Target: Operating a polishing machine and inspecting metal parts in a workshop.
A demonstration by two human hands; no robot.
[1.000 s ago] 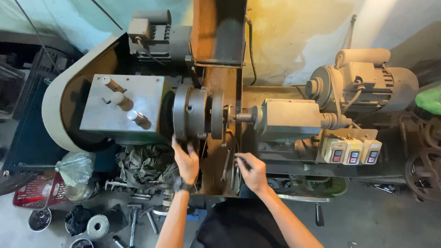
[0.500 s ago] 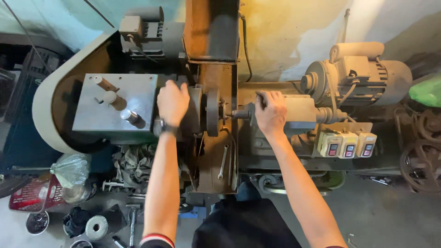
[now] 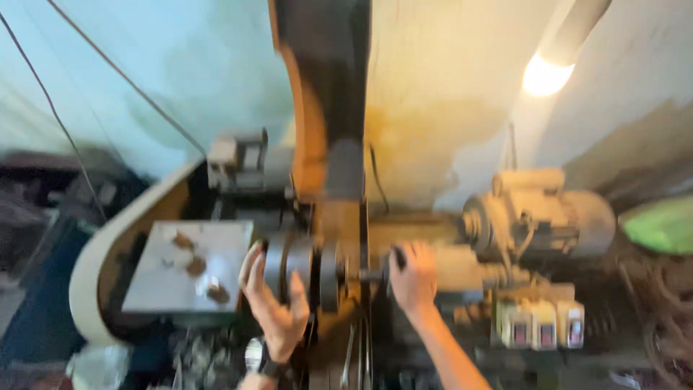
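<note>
Grey metal fills the middle of the blurred view: a round chuck (image 3: 292, 271) sits on an old lathe (image 3: 339, 238), just right of a flat grey box (image 3: 188, 267) with three brown knobs on top. The left hand (image 3: 274, 303) comes up from below, wrist bent back, palm pressed flat against the left face of the chuck with the fingers (image 3: 250, 266) spread and pointing upward; it touches the chuck without closing around it. A dark watch (image 3: 258, 357) sits on that wrist. The right hand (image 3: 413, 278) reaches in from the lower right, forearm slanting up and left, and is clenched around a dark handle (image 3: 395, 258) just right of the chuck; a short shaft (image 3: 369, 275) runs between the two hands. Whether the handle is fully enclosed cannot be told through the blur.

Behind the right hand stands a beige motor (image 3: 538, 217). Below it sits a row of three switch boxes (image 3: 540, 325) with red buttons. A curved pale belt guard (image 3: 97, 267) wraps the left end of the lathe. A dark upright post (image 3: 328, 94) rises behind the chuck against a stained wall (image 3: 433, 108), and a lamp (image 3: 545, 72) glows at upper right. A green object (image 3: 660, 227) lies at the right edge.
</note>
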